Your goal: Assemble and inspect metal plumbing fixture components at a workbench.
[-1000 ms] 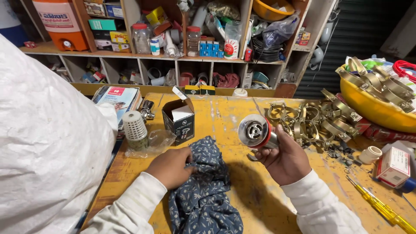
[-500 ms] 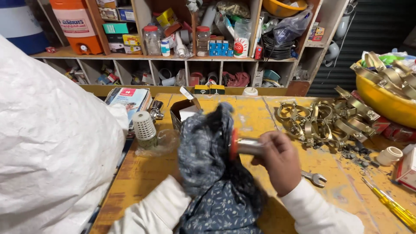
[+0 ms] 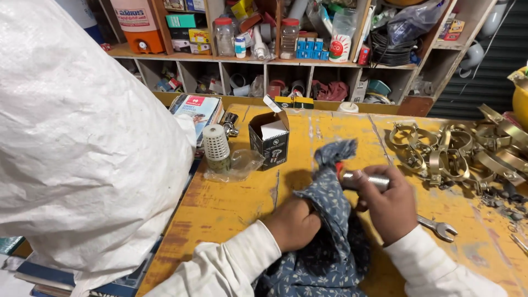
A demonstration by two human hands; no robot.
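My right hand (image 3: 388,206) grips a shiny metal cylinder part (image 3: 365,180) with a red end, held sideways above the yellow workbench (image 3: 231,203). My left hand (image 3: 293,223) clutches a blue patterned cloth (image 3: 330,225), which is bunched up against the red end of the metal part. Both sleeves are white. The cloth hangs down over the bench's front edge between my arms.
A big white woven sack (image 3: 77,137) fills the left. On the bench stand an open black carton (image 3: 268,138), a white perforated strainer (image 3: 215,144) on clear plastic wrap, a spanner (image 3: 439,225) and a heap of brass clamps (image 3: 462,151). Cluttered shelves (image 3: 286,60) run behind.
The cloth was lifted from the bench and brought against the metal part. The part turned from facing me to lying sideways, and both hands have come lower and closer together.
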